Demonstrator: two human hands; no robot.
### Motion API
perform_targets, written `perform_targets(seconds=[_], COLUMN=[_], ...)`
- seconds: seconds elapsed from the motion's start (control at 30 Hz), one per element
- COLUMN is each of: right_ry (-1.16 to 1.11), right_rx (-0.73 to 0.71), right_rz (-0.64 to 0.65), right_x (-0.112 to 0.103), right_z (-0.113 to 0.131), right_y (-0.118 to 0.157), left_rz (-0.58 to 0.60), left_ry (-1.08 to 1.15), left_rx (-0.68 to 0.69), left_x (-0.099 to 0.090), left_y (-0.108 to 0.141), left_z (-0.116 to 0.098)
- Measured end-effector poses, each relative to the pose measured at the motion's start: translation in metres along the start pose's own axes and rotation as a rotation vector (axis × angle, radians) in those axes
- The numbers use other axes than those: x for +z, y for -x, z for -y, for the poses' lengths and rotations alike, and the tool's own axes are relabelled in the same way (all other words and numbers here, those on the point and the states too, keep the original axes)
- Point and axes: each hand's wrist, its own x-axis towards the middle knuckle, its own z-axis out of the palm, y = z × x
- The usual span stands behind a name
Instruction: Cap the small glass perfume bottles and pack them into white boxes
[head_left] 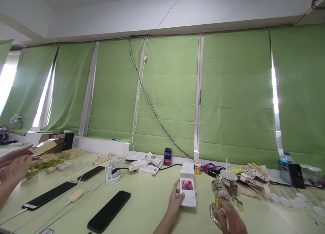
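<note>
At five o'clock in view, a white box (pixel 188 198) is being gripped by the left hand (pixel 175 197); at four o'clock from it, a shiny item (pixel 211 212) is being overlapped by the blurred right hand (pixel 231 217), its grip unclear.

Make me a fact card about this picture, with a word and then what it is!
Left hand: holds a white box with a pinkish-red picture
Right hand: blurred, at shiny round items too unclear to name
Another person's hand: far left
Nearest phone: black smartphone, flat on the pale table
Drink: lidded cup with straw
Windows: green curtains
</note>
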Motion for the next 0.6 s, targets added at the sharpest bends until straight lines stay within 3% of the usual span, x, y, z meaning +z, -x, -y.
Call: perform_targets(seconds=[0.07, 0.17, 0.27, 0.37, 0.47, 0.6], right_ry=[0.000, 0.001, 0.030, 0.074, 0.098, 0.064], right_rx=[0.009, -0.013, -0.012, -0.001, 0.106, 0.253], right_rz=[-0.130, -0.149, -0.046, 0.141, 0.295, 0.281], right_x=[0.000, 0.004, 0.006, 0.003, 0.003, 0.008], right_z=[-0.017, -0.035, -0.043, -0.040, -0.031, -0.025], right_y=[-0.025, -0.036, -0.025, -0.017, -0.017, -0.021], left_rz=[-0.019, -0.016, 0.005, -0.002, -0.025, -0.036], left_ry=[0.010, 0.015, 0.021, 0.005, -0.014, 0.002], left_rx=[-0.012, -0.023, -0.021, -0.026, -0.042, -0.044], left_x=[0.000, 0.001, 0.002, 0.003, 0.003, 0.003], left_y=[0.001, 0.003, 0.007, 0.009, 0.010, 0.007], left_z=[-0.002, -0.004, -0.005, -0.006, -0.008, -0.008])
